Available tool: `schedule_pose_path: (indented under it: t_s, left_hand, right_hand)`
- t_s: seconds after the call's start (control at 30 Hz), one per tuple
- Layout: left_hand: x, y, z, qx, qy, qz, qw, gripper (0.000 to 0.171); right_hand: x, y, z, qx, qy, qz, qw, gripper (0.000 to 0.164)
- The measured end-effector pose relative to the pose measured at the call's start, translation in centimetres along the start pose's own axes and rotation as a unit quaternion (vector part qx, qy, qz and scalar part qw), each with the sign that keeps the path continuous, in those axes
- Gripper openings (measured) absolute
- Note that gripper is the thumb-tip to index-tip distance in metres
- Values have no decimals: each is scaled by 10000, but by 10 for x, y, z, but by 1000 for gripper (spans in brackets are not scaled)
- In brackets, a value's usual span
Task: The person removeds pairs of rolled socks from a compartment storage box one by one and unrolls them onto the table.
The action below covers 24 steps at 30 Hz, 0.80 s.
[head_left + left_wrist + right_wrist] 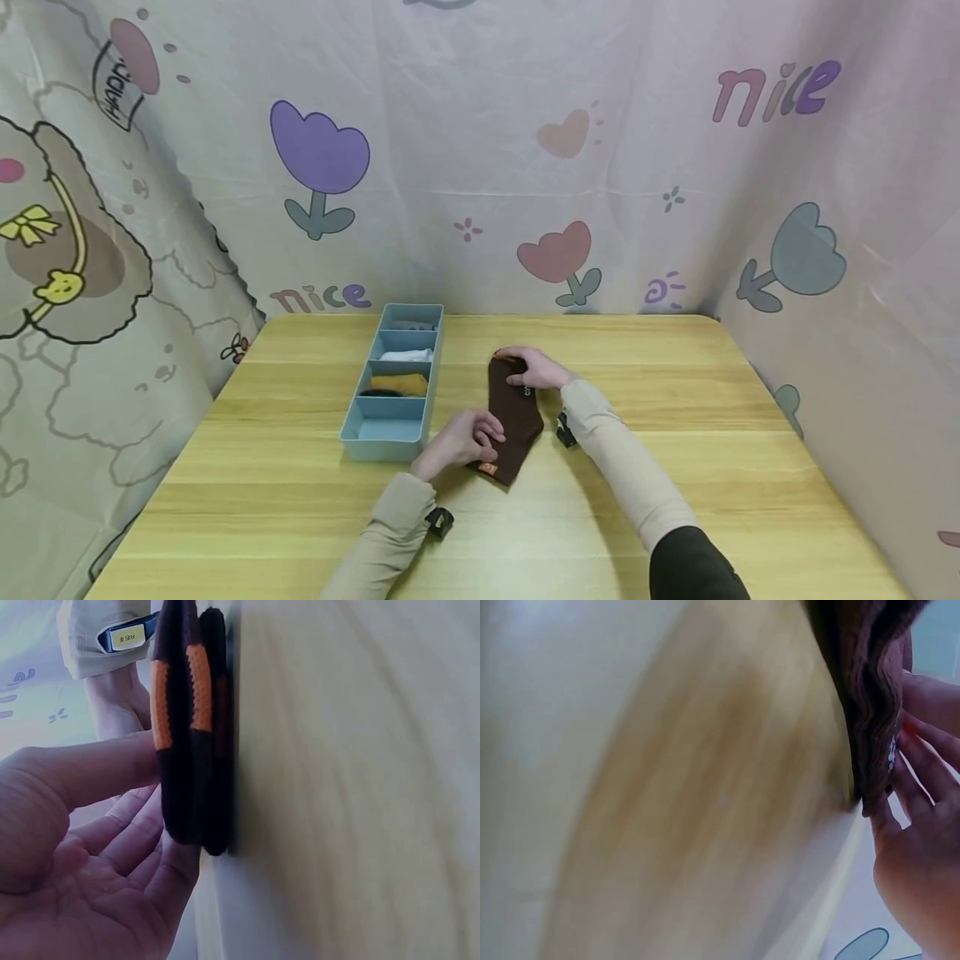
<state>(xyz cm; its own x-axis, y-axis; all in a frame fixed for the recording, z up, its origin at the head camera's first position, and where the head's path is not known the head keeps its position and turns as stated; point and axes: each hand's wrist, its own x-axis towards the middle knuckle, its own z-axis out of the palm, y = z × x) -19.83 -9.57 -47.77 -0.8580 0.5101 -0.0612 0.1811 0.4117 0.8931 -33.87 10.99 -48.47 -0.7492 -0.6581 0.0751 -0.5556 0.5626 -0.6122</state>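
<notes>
A pair of dark brown socks with orange patches lies flat on the table, its layers stacked as the left wrist view shows. My left hand rests at the near left edge of the socks, thumb and fingertips touching them, fingers loosely bent. At the far end, my right hand lies over the socks, its fingers reaching the orange part. In the right wrist view, the fingers of that hand touch the face of the brown socks; some fingertips are hidden.
Left of the socks stands a blue divided box. Its compartments hold a grey item, a white item and a mustard item with something dark; the nearest one shows its bare bottom. Printed curtains hang behind the wooden table.
</notes>
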Motion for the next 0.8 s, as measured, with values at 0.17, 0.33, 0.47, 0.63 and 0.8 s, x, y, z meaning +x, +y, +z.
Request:
schedule_pose_path:
  t_s: [0.17, 0.33, 0.47, 0.63, 0.8]
  left_hand:
    - [-3, 6, 3, 382, -4, 16, 9993, 37]
    - [-6, 12, 6, 1009, -120, 12, 9948, 49]
    - [-9, 12, 6, 1179, -56, 129, 9929, 55]
    - [-12, 8, 4, 1170, 428, 215, 9920, 57]
    - [-11, 7, 3, 1183, 863, -86, 9892, 36]
  right_hand:
    - [-5, 0, -1, 62, -73, -34, 9999, 50]
    - [-13, 5, -3, 76, -27, 36, 10000, 52]
    - [-19, 6, -5, 65, 11, 69, 10000, 53]
    - [-29, 6, -9, 76, 214, 148, 9996, 53]
    - [-42, 6, -12, -26, 396, 493, 9980, 54]
